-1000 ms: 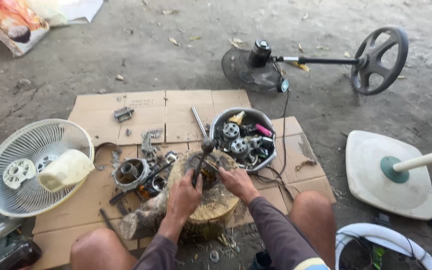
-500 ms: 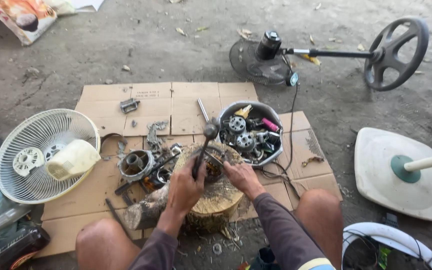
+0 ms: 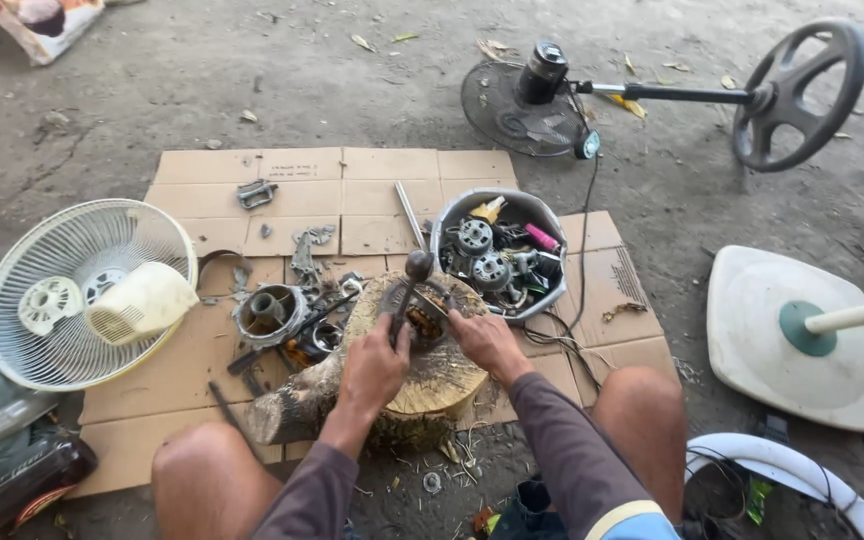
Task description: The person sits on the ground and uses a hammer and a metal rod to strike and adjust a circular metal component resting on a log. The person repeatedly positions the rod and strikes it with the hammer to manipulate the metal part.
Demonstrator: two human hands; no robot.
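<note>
Round wooden stump [image 3: 432, 385] under hands [image 3: 432, 350]

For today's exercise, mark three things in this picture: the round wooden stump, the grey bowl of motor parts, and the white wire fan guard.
Round wooden stump [image 3: 430, 385]: head view, bare cut top.
Grey bowl of motor parts [image 3: 449, 212]: head view, left rim.
White wire fan guard [image 3: 72, 235]: head view, upper wires.

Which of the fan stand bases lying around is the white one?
The flat, squarish base on the ground at the right, with a green collar and a white pole. The other base, at the top right, is a dark spoked ring standing on edge.
</note>
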